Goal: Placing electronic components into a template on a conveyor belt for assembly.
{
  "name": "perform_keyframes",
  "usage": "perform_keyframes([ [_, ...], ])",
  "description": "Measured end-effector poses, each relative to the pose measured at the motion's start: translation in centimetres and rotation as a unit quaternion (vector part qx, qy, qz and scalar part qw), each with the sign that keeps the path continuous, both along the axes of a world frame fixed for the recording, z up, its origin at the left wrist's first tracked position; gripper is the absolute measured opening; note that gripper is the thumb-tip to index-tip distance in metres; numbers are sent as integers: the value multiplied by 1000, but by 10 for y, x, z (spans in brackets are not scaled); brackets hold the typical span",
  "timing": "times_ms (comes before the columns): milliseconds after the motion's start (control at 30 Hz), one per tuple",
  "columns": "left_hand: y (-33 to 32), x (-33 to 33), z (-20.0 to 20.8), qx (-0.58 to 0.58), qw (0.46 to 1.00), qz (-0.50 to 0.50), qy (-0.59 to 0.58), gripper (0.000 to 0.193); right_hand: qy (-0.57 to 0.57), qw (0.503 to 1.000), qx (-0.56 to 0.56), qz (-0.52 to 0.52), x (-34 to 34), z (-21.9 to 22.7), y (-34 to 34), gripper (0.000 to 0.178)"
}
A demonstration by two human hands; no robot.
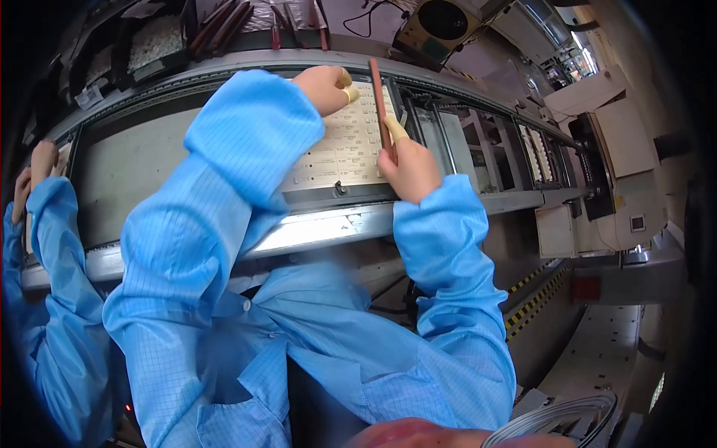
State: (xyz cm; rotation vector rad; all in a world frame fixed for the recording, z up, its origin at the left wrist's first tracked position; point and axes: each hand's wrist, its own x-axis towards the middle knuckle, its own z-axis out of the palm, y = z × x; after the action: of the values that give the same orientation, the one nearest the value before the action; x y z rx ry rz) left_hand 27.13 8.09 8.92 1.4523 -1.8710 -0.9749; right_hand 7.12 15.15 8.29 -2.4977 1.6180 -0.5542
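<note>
Pale board apparently part-filled with small pieces, remainder unclear; right hand grips brown stick, left hand curled over board, hold uncertain.

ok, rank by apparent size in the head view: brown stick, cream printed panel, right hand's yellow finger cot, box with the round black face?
Largest to smallest:
1. cream printed panel
2. box with the round black face; farther off, so true size unsure
3. brown stick
4. yellow finger cot on the right hand
</note>
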Motion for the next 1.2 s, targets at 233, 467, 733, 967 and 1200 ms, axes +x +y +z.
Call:
perform_keyframes([
  [233, -4, -11, -16, -49, 980, -71, -177, 61, 77, 997, 20, -25, 2, -18, -17, 41],
  [467, -4, -20, -19, -130, 940, -122, -290, 73, 34, 999, 30, -5, -6, -28, -8, 39],
  [733, 7, -22, -6, -108, 907, -165, -372, 67, 36, 998, 56, 6, -10, -23, -11, 39],
  [967, 13, -24, 4, -101, 909, -153, -375, 65, 40, 997, 54, -26, -41, -6, -37, 25],
  [1200, 9, -24, -1, -103, 898, -161, -396, 68, -115, 957, 257, -67, -39, 6, -51, 19],
])
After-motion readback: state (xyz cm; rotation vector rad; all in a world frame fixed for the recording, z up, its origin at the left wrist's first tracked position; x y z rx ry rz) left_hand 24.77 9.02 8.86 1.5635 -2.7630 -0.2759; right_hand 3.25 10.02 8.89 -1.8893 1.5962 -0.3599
